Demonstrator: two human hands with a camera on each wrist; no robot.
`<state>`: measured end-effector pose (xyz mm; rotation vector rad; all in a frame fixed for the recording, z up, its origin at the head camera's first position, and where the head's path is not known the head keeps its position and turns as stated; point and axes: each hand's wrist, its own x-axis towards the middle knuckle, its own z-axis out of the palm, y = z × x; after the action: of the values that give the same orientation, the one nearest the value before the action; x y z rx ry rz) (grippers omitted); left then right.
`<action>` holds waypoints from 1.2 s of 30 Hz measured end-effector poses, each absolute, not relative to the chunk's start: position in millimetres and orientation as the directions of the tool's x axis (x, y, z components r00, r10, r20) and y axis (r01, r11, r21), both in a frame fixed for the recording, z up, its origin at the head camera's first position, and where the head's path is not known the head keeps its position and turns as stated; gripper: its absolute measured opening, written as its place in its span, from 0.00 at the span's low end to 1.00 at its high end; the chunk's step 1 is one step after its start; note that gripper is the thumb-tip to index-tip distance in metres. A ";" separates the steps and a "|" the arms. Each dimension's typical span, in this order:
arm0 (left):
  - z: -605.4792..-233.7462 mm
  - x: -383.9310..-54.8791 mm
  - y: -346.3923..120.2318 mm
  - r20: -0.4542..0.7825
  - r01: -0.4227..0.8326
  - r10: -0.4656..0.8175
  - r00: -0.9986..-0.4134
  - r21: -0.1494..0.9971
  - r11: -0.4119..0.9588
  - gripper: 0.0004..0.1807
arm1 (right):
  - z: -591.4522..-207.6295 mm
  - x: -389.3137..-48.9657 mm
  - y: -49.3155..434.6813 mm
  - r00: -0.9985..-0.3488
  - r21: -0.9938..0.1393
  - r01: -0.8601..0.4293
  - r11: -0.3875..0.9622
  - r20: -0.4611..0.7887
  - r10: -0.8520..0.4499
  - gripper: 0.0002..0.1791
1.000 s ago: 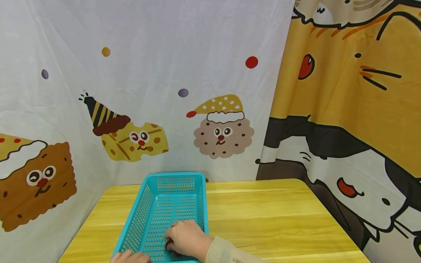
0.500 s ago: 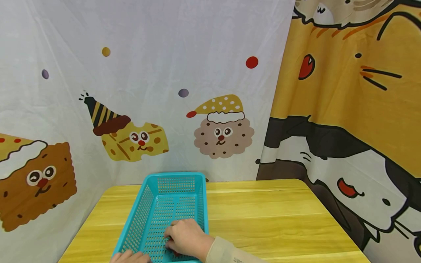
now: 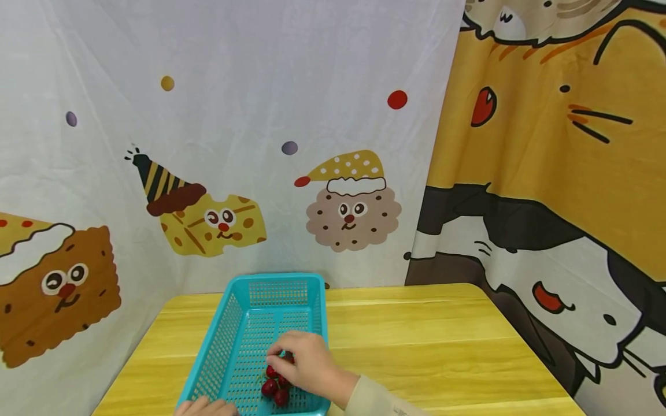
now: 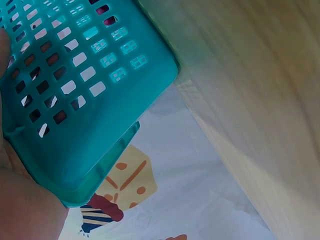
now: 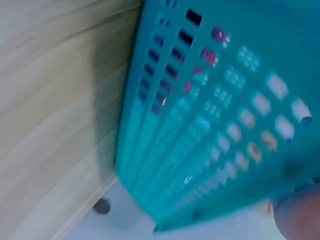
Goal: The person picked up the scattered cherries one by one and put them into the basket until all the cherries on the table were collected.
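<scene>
In the head view, a bunch of dark red cherries (image 3: pixel 269 387) with thin stems lies at the near end of a turquoise perforated basket (image 3: pixel 208 352). Over the cherries hovers my right hand (image 3: pixel 312 361), thumb and fingers loosely curved and apart, with red fruit showing in the gap. My left hand (image 3: pixel 205 408) holds the basket's near left rim, mostly cut off by the bottom of the view. From the left wrist, part of that hand (image 4: pixel 30 207) shows against the basket's wall (image 4: pixel 100 125). The right wrist view is blurred, with red fruit visible through the holes.
The basket stands on a yellow wood-grain table (image 3: pixel 416 341), left of its middle. Behind hangs a white cloth (image 3: pixel 333 69) printed with cartoon biscuits and cheese. At the right is a curtain (image 3: pixel 499 150) printed with cartoon cats.
My right hand has lifted and shifted slightly right and away from me, loosening from the cherries, which now show in the basket. The left hand and basket stay in place.
</scene>
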<state>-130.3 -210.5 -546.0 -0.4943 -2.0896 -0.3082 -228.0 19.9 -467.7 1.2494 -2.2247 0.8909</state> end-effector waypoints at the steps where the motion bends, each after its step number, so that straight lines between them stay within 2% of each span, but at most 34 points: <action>1: -546.1 -128.8 -211.5 0.829 0.449 0.229 -0.511 0.030 0.893 0.23 | -466.7 -228.5 27.8 -0.517 -0.363 -0.855 0.371 0.650 -0.557 0.02; 3: -546.1 -126.8 -212.6 0.796 0.426 0.232 -0.559 0.035 0.904 0.24 | -465.7 -229.6 47.5 -0.563 -0.431 -0.826 0.364 0.656 -0.502 0.02; 5: -546.4 -126.1 -212.9 0.782 0.412 0.231 -0.579 0.036 0.911 0.24 | -466.2 -229.9 71.8 -0.614 -0.484 -0.789 0.378 0.646 -0.454 0.02; 10: -547.2 -128.0 -210.5 0.799 0.424 0.231 -0.555 0.032 0.905 0.22 | -472.5 -224.0 147.4 -0.726 -0.550 -0.682 0.482 0.588 -0.357 0.05; 13: -546.3 -127.2 -210.0 0.792 0.414 0.234 -0.564 0.026 0.910 0.22 | -475.9 -215.2 194.8 -0.820 -0.594 -0.562 0.576 0.489 -0.296 0.04; 16: -544.4 -124.7 -210.3 0.759 0.381 0.231 -0.609 0.025 0.924 0.23 | -479.5 -205.3 237.0 -0.918 -0.629 -0.380 0.678 0.345 -0.195 0.02; 18: -543.1 -123.1 -210.5 0.739 0.366 0.226 -0.634 0.029 0.930 0.24 | -482.9 -200.3 260.8 -0.959 -0.623 -0.257 0.739 0.260 -0.114 0.02; 23: -542.0 -121.8 -210.6 0.745 0.384 0.230 -0.626 0.039 0.922 0.23 | -488.6 -194.1 309.1 -0.990 -0.551 -0.048 0.833 0.135 0.032 0.05; 28: -543.2 -123.9 -211.0 0.778 0.427 0.247 -0.577 0.030 0.904 0.23 | -485.6 -196.0 340.9 -0.994 -0.504 0.024 0.863 0.083 0.076 0.10; 30: -543.4 -124.2 -211.0 0.777 0.428 0.252 -0.576 0.025 0.903 0.22 | -483.7 -197.4 349.3 -0.994 -0.491 0.033 0.870 0.075 0.081 0.11; 36: -539.9 -121.4 -210.7 0.720 0.362 0.242 -0.650 0.014 0.932 0.20 | -479.1 -198.2 363.2 -0.993 -0.468 0.040 0.883 0.079 0.087 0.14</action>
<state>-121.4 -210.7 -539.9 -0.4258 -2.3075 -0.1997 -198.2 363.2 -479.1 -0.0999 -2.9526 0.7311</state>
